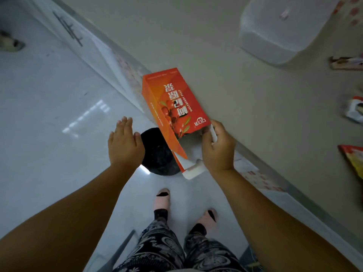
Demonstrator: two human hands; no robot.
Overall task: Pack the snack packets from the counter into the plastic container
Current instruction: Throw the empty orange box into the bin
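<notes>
My right hand (217,148) grips the open end of an orange wolfberry carton (172,112), which hangs tilted over the counter's front edge with its mouth pointing down. To the carton's left, my left hand (124,142) hovers over the floor with fingers straight, holding nothing. A translucent plastic container (275,32) stands on the beige counter (216,55) at the far right. Snack packets lie along the right edge of the counter: a brown one (345,63), a white one (354,111) and a red-yellow one (353,160).
A black round bin (157,154) stands on the glossy white floor (59,114), right below the carton. My feet in pink slippers (164,195) are beneath it. The counter edge runs diagonally from upper left to lower right.
</notes>
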